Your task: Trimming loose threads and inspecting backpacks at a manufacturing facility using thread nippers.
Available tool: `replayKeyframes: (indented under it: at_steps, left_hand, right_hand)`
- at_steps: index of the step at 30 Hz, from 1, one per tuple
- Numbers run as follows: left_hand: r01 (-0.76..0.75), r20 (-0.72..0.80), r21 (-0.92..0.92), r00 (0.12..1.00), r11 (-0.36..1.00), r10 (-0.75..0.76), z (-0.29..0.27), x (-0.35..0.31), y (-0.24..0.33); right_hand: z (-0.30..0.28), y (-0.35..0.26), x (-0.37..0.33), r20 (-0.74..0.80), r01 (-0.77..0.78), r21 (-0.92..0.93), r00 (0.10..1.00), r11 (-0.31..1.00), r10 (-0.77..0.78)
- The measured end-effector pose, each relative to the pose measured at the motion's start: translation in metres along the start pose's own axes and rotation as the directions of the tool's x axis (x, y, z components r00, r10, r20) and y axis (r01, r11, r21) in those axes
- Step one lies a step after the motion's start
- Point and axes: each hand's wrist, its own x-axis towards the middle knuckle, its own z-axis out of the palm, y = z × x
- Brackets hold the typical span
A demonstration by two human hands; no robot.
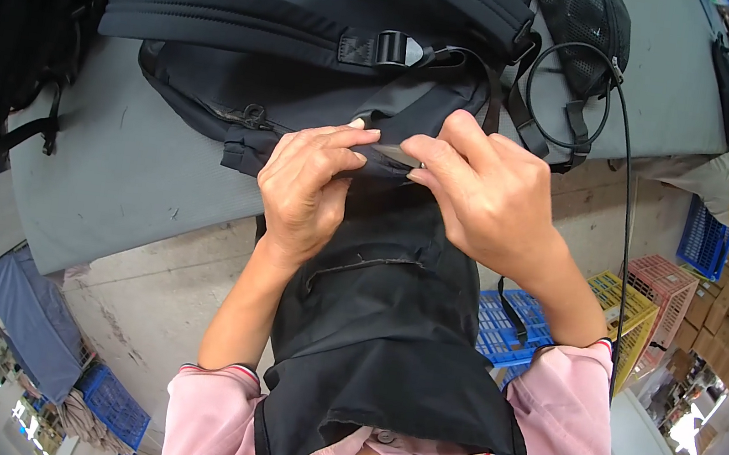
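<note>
Head view: from nine o'clock, a grey tabletop (127, 178) bears a matte black fabric backpack (205, 78) toward twelve, its stitched, padded black strap (226, 18) uppermost. The bare left hand (308, 179) touches its near edge, whether pinching I cannot tell; the bare right hand (484, 193) pinches that edge.

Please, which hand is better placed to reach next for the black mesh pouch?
Probably the right hand: it is nearer the mesh pouch, on the same side, while the left hand is farther across the backpack.
</note>
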Motion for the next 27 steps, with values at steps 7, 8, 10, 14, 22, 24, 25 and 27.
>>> replayKeyframes:
  at_steps: [7, 8, 10, 14, 22, 24, 25, 27]
  left_hand:
    - [0.015, -0.014, -0.021, 1.0, 1.0, -0.016, 0.0, 0.0, 0.0]
    - [0.012, -0.017, -0.016, 1.0, 1.0, -0.012, 0.0, 0.0, 0.0]
    - [0.014, -0.021, -0.019, 1.0, 1.0, -0.014, 0.0, -0.001, 0.0]
    - [0.01, -0.011, -0.022, 1.0, 1.0, -0.01, 0.001, -0.001, 0.001]
    - [-0.008, -0.033, -0.003, 0.999, 1.0, 0.008, 0.004, -0.004, 0.0]
    - [-0.01, -0.027, -0.005, 1.0, 1.0, 0.01, 0.005, -0.007, -0.002]
    - [-0.011, -0.035, -0.004, 0.999, 1.0, 0.01, 0.004, -0.006, -0.001]
    - [-0.016, -0.043, -0.004, 0.999, 1.0, 0.016, 0.004, -0.004, 0.002]
  right_hand:
    - [-0.004, 0.006, -0.011, -0.019, -0.186, 0.257, 0.98, 0.948, 0.197]
    - [-0.006, 0.006, -0.009, 0.008, -0.161, 0.231, 0.987, 0.96, 0.163]
    - [-0.007, 0.005, -0.006, 0.035, -0.143, 0.184, 0.99, 0.973, 0.138]
    - [-0.007, 0.001, -0.003, 0.063, -0.075, 0.075, 0.996, 0.994, 0.071]
    - [-0.006, 0.002, -0.013, -0.014, -0.11, 0.09, 0.994, 0.99, 0.111]
    - [-0.007, 0.003, -0.013, 0.006, -0.101, 0.084, 0.995, 0.991, 0.101]
    - [-0.009, 0.002, -0.013, 0.024, -0.066, 0.064, 0.998, 0.996, 0.064]
    - [-0.015, -0.001, -0.011, 0.038, -0.031, 0.041, 0.999, 0.999, 0.029]
